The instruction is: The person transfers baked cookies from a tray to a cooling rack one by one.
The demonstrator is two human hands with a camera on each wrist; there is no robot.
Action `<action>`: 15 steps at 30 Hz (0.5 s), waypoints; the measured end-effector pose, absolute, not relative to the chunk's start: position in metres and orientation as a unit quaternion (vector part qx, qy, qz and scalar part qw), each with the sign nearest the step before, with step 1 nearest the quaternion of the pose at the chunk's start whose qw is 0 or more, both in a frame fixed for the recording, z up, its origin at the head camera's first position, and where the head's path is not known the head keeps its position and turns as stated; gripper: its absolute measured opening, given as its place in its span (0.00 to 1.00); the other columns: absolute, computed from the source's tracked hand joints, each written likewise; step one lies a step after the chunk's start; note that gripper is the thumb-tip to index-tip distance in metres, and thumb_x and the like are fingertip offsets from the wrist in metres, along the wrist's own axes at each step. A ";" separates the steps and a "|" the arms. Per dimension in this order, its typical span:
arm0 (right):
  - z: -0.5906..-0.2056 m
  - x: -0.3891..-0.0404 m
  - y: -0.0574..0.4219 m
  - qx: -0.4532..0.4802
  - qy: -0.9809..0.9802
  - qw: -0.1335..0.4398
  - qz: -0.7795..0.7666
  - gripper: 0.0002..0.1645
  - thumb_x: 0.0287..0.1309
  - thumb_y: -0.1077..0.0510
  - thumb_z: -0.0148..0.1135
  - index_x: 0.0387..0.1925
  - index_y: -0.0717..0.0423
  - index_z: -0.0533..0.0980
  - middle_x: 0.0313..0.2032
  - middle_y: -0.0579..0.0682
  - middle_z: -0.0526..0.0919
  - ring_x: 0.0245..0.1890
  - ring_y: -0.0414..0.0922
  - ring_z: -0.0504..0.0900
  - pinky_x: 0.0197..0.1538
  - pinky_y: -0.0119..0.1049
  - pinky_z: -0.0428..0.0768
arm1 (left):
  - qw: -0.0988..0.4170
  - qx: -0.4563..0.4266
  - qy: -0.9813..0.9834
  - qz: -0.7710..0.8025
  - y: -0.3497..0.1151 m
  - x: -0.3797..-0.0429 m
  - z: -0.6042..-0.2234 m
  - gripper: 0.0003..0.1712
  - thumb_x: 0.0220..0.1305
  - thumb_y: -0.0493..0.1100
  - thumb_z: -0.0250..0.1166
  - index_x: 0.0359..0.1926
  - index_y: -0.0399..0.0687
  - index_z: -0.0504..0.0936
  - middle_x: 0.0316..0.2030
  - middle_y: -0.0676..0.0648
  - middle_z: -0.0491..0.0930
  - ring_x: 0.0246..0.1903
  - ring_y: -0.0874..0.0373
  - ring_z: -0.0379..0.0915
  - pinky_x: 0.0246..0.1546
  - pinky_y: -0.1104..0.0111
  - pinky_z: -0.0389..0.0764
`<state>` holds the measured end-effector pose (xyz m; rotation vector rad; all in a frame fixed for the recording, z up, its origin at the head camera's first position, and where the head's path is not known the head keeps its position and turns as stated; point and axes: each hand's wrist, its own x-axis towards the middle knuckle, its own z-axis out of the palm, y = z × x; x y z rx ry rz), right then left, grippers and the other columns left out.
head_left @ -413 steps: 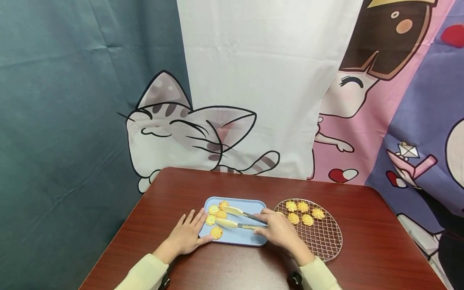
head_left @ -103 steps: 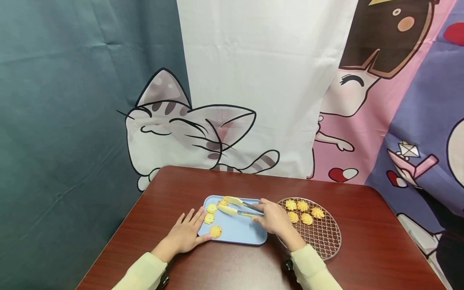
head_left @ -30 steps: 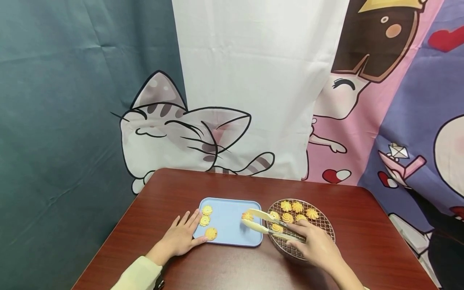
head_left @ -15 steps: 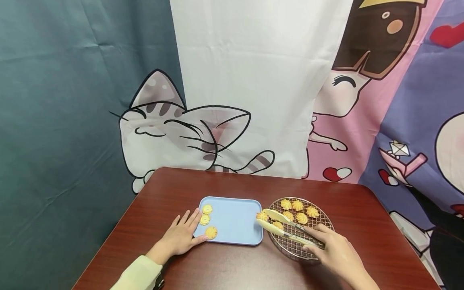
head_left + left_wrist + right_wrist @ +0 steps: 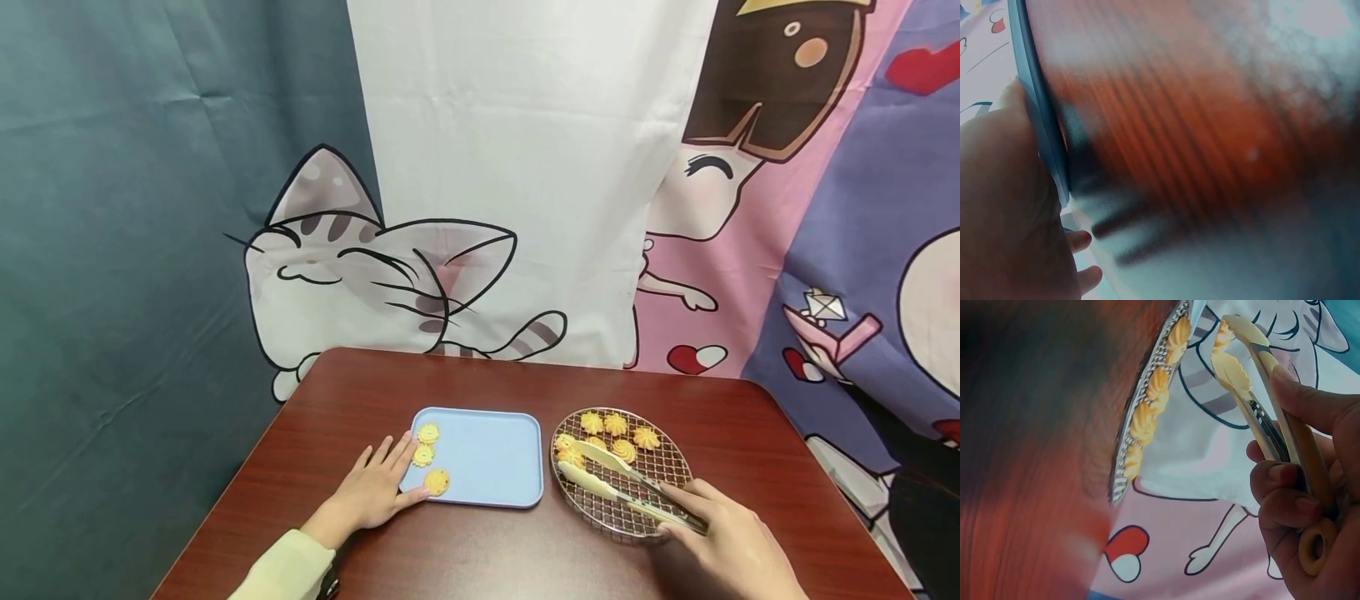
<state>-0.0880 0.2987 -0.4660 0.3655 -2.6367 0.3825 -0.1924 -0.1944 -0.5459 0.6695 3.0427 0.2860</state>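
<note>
My right hand (image 5: 731, 537) grips a pair of tongs (image 5: 626, 498) with cream scalloped tips and metal arms. Between the tips is a piped butter cookie (image 5: 1221, 340), held above the round wire rack (image 5: 672, 465) in the right wrist view. Several swirled cookies (image 5: 623, 451) sit on the rack's far and left part. My left hand (image 5: 363, 490) lies with spread, straight fingers against the left edge of the blue tray (image 5: 495, 458). Along that edge are three cookies: two pale ring-shaped ones (image 5: 423, 454) and a rounder one (image 5: 437, 482).
Tray and rack stand side by side on a reddish-brown table (image 5: 450, 550). A printed cartoon curtain (image 5: 480, 308) hangs behind the table's far edge. Much of the left wrist view is blurred tabletop.
The tongs carried a cookie from the tray's far-left area rightward past the tray's right edge to over the rack. Fewer cookies lie on the tray than before. My left hand stays at the tray.
</note>
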 end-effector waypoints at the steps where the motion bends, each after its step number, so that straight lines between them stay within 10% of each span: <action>1: -0.466 -0.087 0.301 0.130 -0.957 0.220 0.137 0.28 0.36 0.51 0.85 0.46 0.43 0.88 0.37 0.32 0.77 0.30 0.34 0.77 0.28 0.37 0.75 | 0.006 0.215 0.972 0.093 -0.195 -0.192 -0.547 0.53 0.69 0.75 0.49 0.79 0.42 0.56 0.78 0.42 0.54 0.74 0.35 0.52 0.70 0.37 0.53; 15: -0.464 -0.080 0.324 0.072 -0.982 0.115 0.131 0.29 0.45 0.42 0.80 0.49 0.48 0.87 0.36 0.36 0.76 0.29 0.35 0.76 0.30 0.41 0.75 | 0.008 0.212 0.974 0.076 -0.194 -0.194 -0.546 0.52 0.69 0.75 0.49 0.79 0.44 0.56 0.79 0.43 0.54 0.75 0.36 0.52 0.71 0.38 0.54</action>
